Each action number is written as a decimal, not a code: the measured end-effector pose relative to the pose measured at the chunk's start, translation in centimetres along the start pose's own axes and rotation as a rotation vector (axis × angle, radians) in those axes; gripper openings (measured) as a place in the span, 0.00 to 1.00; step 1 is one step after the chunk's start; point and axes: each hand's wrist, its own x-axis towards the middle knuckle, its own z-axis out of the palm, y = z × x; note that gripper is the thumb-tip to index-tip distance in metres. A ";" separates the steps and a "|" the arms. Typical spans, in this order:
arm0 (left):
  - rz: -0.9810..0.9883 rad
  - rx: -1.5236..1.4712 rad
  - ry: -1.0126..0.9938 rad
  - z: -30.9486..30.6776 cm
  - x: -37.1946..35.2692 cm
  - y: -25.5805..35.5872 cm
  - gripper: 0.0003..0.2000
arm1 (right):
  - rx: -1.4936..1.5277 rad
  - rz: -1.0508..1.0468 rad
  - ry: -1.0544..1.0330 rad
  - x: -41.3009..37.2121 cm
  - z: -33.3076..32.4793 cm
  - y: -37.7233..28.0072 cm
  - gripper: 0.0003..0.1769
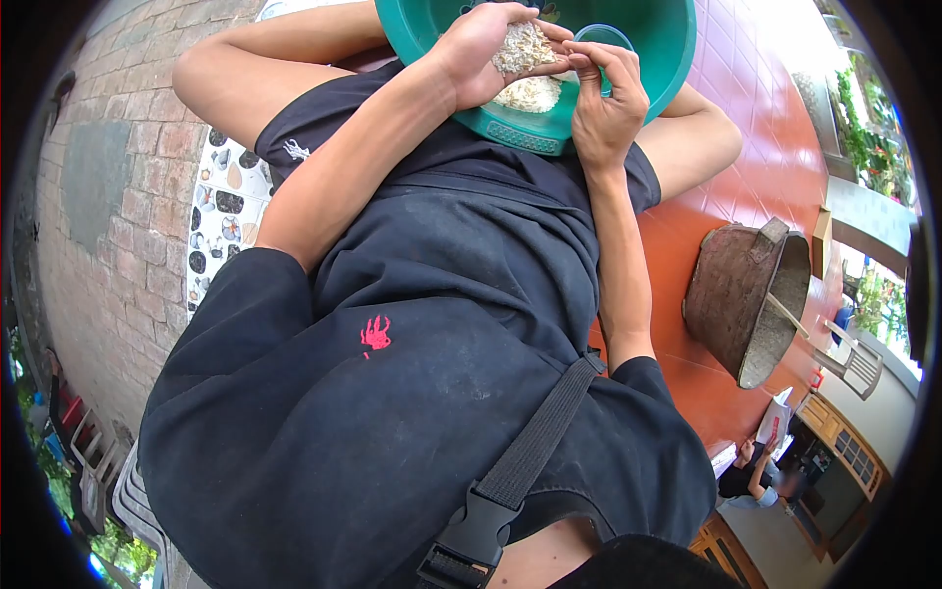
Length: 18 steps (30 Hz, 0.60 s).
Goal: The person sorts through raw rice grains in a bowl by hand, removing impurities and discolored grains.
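Note:
My left hand (471, 61) is cupped palm up and holds a small heap of pale grains (522, 49) that look like rice with brownish bits. Close to its fingertips, my right hand (610, 116) has thumb and forefinger pinched together; whatever is between them is too small to make out. Both hands are over a green plastic basin (669, 49) resting at my lap. Below the left palm, a whiter pile of grains (530, 94) lies in the basin. Behind the right fingers shows the blue rim of a round container (605, 29), partly hidden.
On the orange tiled floor (677, 255) to the right stands a large worn brown tub (731, 294) with a stick in it. Farther off are a pale chair (856, 368) and another person (756, 476). Brick paving (128, 187) and a pebble-patterned surface (221, 211) lie left.

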 end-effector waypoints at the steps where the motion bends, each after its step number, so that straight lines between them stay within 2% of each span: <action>1: 0.000 0.000 0.001 0.0 0.0 0.0 0.22 | 0.000 0.000 0.000 0.0 0.0 0.0 0.05; 7: -0.007 -0.051 -0.038 0.2 0.0 0.3 0.23 | -0.059 -0.002 0.042 0.0 -0.1 0.2 0.04; 9: -0.050 -0.080 0.000 0.7 -0.3 0.5 0.24 | -0.177 0.080 0.157 0.0 -0.2 0.1 0.06; 12: -0.063 -0.078 -0.008 0.7 -0.3 0.6 0.23 | -0.281 0.087 0.248 -0.2 -0.3 0.8 0.09; 13: -0.063 -0.078 -0.008 0.9 -0.2 0.7 0.23 | -0.281 0.088 0.249 -0.2 -0.4 0.9 0.09; 15: -0.251 -0.326 0.103 1.3 0.2 1.0 0.21 | -0.237 0.101 0.237 -0.2 -0.4 0.9 0.12; 18: -0.178 -0.302 0.014 0.2 0.8 -0.1 0.21 | -0.072 0.117 0.143 -0.1 -0.5 0.2 0.11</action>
